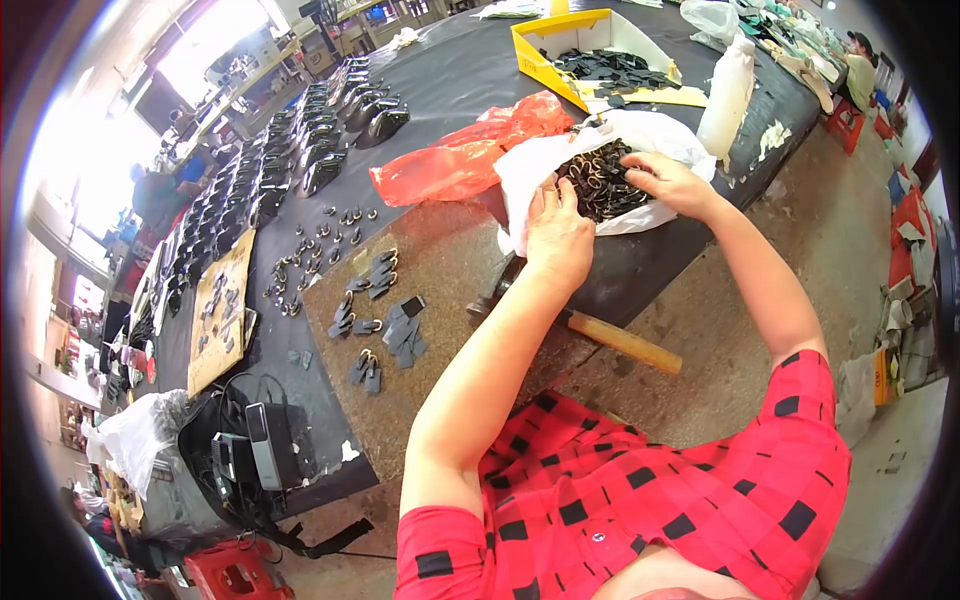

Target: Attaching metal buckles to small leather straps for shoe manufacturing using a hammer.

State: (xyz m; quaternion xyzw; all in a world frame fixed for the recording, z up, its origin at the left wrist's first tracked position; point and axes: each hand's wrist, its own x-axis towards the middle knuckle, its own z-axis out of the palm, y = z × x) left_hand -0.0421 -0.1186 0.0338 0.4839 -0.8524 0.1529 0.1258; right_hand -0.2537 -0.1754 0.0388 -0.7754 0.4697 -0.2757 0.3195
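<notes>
white plastic bag, mouth open on the black table: what's in it?

– small dark pieces with brass-coloured rings, heaped.

– and the hands?

– left hand, fingers bent, at the heap's near left edge; right hand, half-curled, at its right side. whether either grips a piece, i can't tell.

Crumpled plastic bag at the left hand and right hand: plain white
Small ringed pieces between the hands: black, gold-toned rings
Thin plastic sheeting left of the hands: translucent red-orange
Open-topped box beyond the hands: yellow outside, whitish inside
Rounded plastic bottle beyond the right hand: milky white
Short-sleeved shirt nearer than the hands: red, black squares
</notes>
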